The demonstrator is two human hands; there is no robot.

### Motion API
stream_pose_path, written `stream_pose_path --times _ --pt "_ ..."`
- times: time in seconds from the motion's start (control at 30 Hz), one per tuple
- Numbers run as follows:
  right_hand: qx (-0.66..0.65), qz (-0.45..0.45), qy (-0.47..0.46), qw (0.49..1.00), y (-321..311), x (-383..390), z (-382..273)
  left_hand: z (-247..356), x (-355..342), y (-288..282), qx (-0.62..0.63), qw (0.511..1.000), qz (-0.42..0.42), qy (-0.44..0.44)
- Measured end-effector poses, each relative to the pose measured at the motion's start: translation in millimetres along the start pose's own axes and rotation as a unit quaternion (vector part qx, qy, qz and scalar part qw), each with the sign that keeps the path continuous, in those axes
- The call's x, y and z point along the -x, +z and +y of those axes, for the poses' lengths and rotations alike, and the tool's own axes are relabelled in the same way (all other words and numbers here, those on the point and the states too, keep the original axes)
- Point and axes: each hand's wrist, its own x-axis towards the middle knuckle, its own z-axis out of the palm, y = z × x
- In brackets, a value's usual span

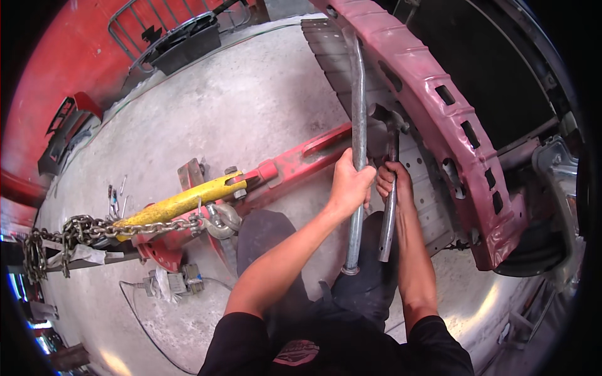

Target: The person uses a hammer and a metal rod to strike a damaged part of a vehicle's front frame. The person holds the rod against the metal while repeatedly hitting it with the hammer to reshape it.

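My left hand (350, 185) is closed round a long grey metal bar (359, 106), standing lengthwise in front of me. The bar bends near its far end, which reaches to the edge of a pink-red car body panel (433, 75) with slots along it. Just right of it, my right hand (396, 180) grips a hammer (389, 225) by its metal handle, with the head (384, 117) pointing away from me near the panel. The bar and the hammer are side by side and look apart. I cannot tell whether the bar's tip touches the panel.
A red steel beam (295, 156) with a yellow cylinder (182, 202) runs across to my left. A chain (138, 229) and a shackle (221, 219) hang on it. On the concrete floor lie a pedal-like unit (175, 282) with a cable, and dark car parts (185, 47) farther off.
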Motion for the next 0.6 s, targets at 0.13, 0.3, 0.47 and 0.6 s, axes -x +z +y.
stream_pose_path --times 0.13,0.3,0.47,0.6 --pt "-0.037 -0.018 -0.048 0.998 16 -10 -5 3 -2 0 -0.01 1.0 0.002 0.003" --pt "0.105 -0.058 0.007 0.993 57 20 -25 13 8 -11 -0.012 1.0 -0.005 -0.011" --pt "0.111 -0.002 -0.032 0.993 24 19 -12 -3 5 -1 -0.017 1.0 0.006 -0.001" --pt "0.026 0.047 -0.067 0.996 9 10 -8 3 0 -3 -0.005 1.0 -0.007 -0.003"
